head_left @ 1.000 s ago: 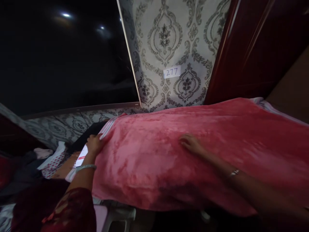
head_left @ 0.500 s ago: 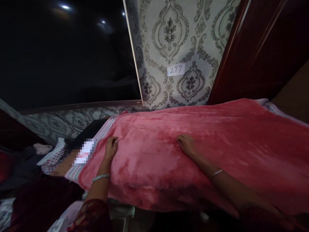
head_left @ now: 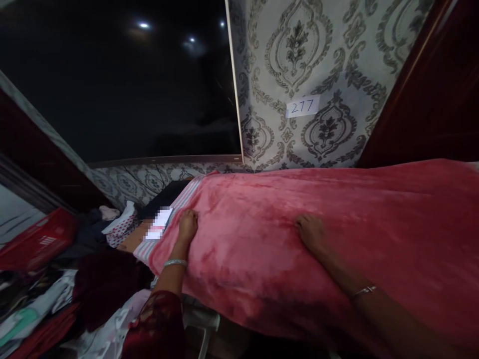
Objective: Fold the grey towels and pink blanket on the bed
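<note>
A plush pink-red blanket [head_left: 254, 239] with a striped border at its left end lies spread over a long raised surface. Near that border my left hand [head_left: 188, 224] rests on it, fingers curled and closed on the fabric. Further right, around the blanket's middle, my right hand [head_left: 311, 232] lies with bent fingers pressed down on the cloth, closed on it. The fingertips of both hands are partly hidden. Slight creases run across the fabric left of my right hand.
A large dark television screen [head_left: 149, 89] hangs behind on the left. A paper marked 277 [head_left: 302, 106] is stuck to the patterned wall. Piled clothes [head_left: 108, 289] and a red box [head_left: 41, 239] lie at the left. A pale stool [head_left: 202, 319] stands below the blanket.
My view has turned left, so everything sits further right in the picture. Both hands stay at about the same places on the blanket; the left fingers look more curled.
</note>
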`<state>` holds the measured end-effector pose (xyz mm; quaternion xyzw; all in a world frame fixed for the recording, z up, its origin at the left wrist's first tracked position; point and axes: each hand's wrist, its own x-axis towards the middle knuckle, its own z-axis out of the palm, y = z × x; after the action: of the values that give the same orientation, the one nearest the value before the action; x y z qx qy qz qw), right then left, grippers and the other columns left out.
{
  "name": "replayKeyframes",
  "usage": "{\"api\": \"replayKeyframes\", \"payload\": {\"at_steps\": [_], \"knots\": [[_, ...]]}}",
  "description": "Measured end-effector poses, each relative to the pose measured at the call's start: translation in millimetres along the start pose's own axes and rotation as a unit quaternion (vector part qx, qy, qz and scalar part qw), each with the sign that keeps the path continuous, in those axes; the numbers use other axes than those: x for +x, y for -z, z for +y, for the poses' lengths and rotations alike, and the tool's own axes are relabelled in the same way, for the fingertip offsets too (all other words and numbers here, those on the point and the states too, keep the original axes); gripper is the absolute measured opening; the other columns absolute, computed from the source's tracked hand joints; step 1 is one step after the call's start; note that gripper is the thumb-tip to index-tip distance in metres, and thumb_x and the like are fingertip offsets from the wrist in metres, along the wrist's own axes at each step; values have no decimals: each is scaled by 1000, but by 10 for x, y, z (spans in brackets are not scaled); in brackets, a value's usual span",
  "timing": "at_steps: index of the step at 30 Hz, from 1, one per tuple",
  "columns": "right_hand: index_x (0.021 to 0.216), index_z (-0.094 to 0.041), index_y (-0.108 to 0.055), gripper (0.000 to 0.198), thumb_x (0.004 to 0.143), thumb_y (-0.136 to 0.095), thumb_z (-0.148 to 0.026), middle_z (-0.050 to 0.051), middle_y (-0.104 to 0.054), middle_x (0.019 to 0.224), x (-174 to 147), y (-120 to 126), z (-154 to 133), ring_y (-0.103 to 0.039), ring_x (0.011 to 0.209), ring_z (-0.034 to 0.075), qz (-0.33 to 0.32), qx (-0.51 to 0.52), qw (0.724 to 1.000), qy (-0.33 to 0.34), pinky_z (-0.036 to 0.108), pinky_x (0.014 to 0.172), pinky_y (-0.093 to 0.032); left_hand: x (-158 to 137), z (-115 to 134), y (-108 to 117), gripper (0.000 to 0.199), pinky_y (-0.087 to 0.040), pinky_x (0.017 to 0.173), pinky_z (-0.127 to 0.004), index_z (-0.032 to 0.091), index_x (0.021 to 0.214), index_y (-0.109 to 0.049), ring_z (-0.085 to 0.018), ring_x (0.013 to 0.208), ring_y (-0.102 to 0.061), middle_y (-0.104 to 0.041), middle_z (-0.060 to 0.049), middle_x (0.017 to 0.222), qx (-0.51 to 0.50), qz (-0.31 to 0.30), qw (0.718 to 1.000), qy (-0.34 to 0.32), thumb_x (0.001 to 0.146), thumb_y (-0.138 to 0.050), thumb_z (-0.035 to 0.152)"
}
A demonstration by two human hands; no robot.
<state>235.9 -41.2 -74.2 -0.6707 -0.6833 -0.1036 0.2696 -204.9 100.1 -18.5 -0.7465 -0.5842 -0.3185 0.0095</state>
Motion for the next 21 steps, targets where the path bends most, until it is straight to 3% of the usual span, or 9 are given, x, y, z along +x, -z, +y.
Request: {"api": "replayKeyframes", "payload": {"at_steps": [6,12,14,17,21], "knots": [[80,-19,-62,20,90,-46,-12,9,-66,84,-13,-47,-5,-57,83,24,76,69,995,-15,34,77,-40,35,113,168,18,-47,78,-31,20,86,-52,-20,84,-63,-67,-9,88,3,31,999,39,88,-35,14],[78,-20,-57,18,90,-45,-15,8,-63,79,-3,-22,13,-55,77,23,125,118,985,-14,33,73,-41,141,233,365,22,-41,67,-31,18,101,-57,-22,75,-62,-67,-9,83,61,17,995,76,94,-36,21],[79,-20,-58,18,89,-45,-15,8,-63,79,15,-18,27,-55,77,22,119,125,985,-10,33,72,-42,172,258,475,22,-40,67,-30,18,103,-59,-23,79,-63,-68,-10,88,103,-15,993,48,94,-39,22],[81,-20,-61,19,89,-44,-15,8,-65,82,42,-40,51,-56,80,23,110,130,985,-4,33,74,-43,202,301,678,28,-41,68,-29,18,105,-63,-23,86,-64,-68,-11,98,196,-59,977,-62,96,-38,27],[86,-18,-67,26,91,-42,-15,10,-65,83,51,-76,83,-58,82,23,115,126,985,15,35,77,-44,248,363,916,39,-43,67,-27,21,106,-69,-22,86,-65,-66,-9,96,234,-102,953,-165,95,-42,47]]}}
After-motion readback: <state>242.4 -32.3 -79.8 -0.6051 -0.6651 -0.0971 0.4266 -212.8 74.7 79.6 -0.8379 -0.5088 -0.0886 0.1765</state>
